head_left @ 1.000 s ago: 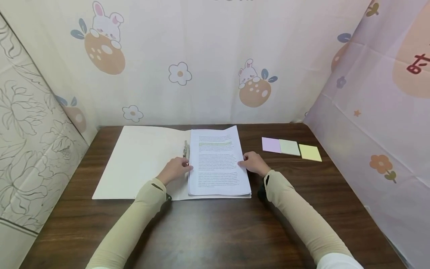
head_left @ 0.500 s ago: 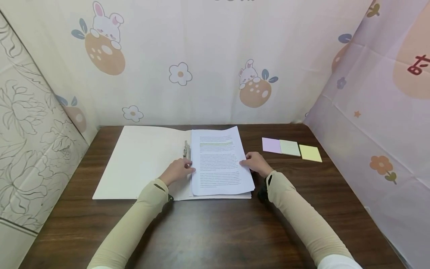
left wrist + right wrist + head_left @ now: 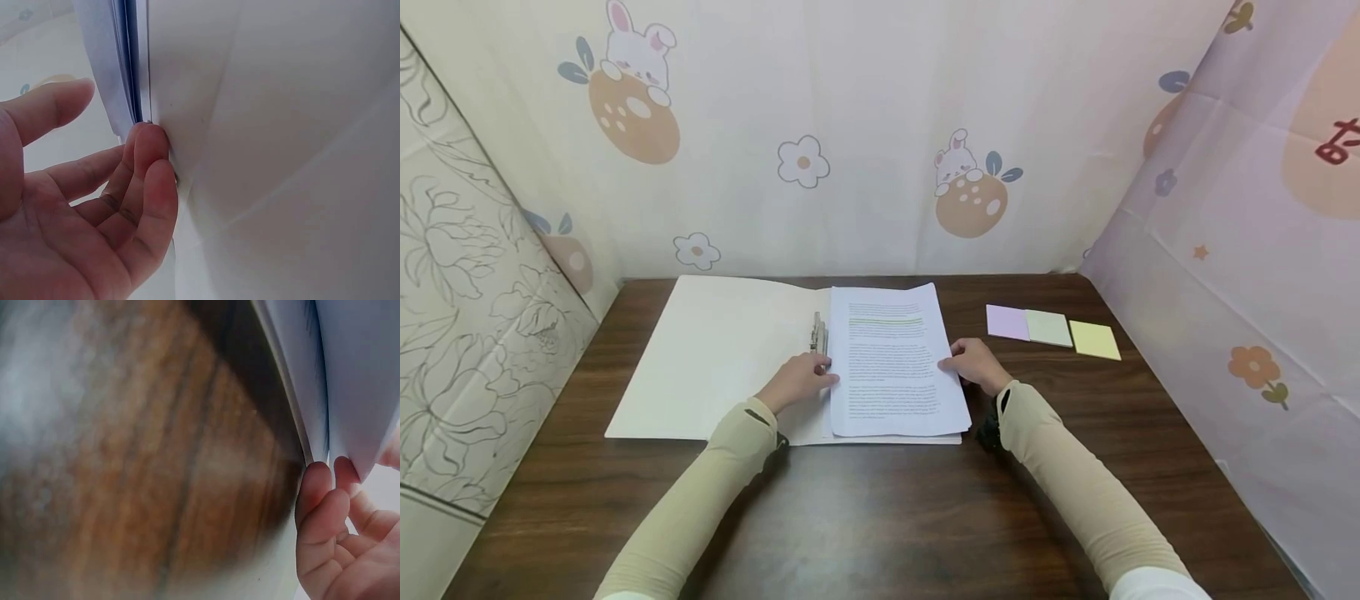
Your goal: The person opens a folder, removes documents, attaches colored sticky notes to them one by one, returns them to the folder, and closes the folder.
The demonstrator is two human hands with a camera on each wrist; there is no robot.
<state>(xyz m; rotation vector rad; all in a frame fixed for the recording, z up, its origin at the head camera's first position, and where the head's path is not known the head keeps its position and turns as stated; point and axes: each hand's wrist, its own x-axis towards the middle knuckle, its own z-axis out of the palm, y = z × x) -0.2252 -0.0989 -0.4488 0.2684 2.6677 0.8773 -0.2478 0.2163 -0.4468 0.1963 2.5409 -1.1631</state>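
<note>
A stack of printed sheets [image 3: 891,358] lies on the right half of an open white folder [image 3: 707,358]. One line of text carries a green highlight. At the right edge my right hand [image 3: 973,364] pinches the upper sheets, thumb above and a finger beneath. In the right wrist view, the lifted paper [image 3: 359,375] bends away from the sheets under it. My left hand [image 3: 793,382] touches the stack's left edge beside the metal clip [image 3: 815,333]. Its fingers [image 3: 150,147] meet the paper edges, and the thumb stands apart from them in the left wrist view.
Purple [image 3: 1007,322], pale green [image 3: 1048,328] and yellow [image 3: 1095,339] sticky note pads lie in a row at the back right of the dark wooden table [image 3: 865,517]. Printed cloth [image 3: 865,142] hangs behind the table and along its sides.
Upper sheets have shifted slightly right over the folder, their lower right corner now past its edge. Both hands have moved a little right with them.
</note>
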